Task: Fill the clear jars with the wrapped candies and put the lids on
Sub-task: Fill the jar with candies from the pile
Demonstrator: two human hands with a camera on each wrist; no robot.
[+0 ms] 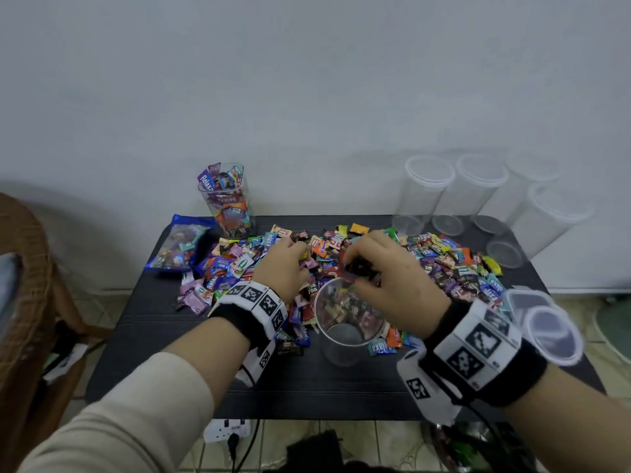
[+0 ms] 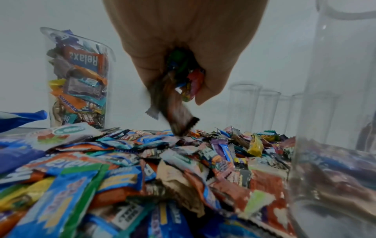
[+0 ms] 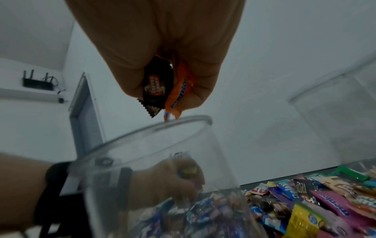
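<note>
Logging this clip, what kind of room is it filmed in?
Probably a home room: a brown wicker chair, pale tiled floor, a black router on a wall ledge, and a low black table.

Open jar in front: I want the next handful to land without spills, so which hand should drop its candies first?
The right hand. It grips candies directly above the open jar rim, while the left hand holds its bunch over the candy pile, beside the jar.
</note>
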